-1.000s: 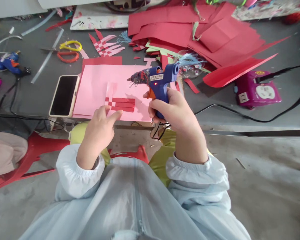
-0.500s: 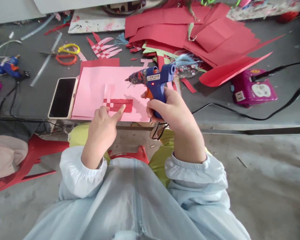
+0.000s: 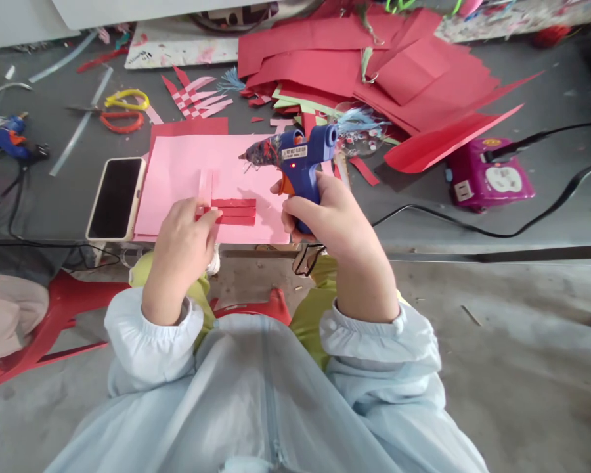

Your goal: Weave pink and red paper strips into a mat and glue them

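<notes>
My right hand [image 3: 332, 213] is wrapped round the handle of a blue hot glue gun [image 3: 303, 172]. Its dark, glue-strung nozzle points left above a pink paper sheet [image 3: 172, 161], and a small red light glows on its side. Flat on the sheet lie red paper strips [image 3: 239, 211], with pale pink strips [image 3: 205, 184] crossing their left end. There my left hand [image 3: 180, 243] has its thumb and fingers closed at the edge of the strips, hiding part of the crossing.
Left of the sheet lies a phone [image 3: 117, 199]. Scissors [image 3: 123, 110], a woven paper piece [image 3: 197, 97] and red paper [image 3: 320, 66] lie behind. A purple box [image 3: 492, 174] with a black cable stands at right; another glue gun [image 3: 7, 136] rests far left.
My left hand has slid left along the red strips, from a finger pressing on them to a grip at their left end. The glue gun stays raised in my right hand.
</notes>
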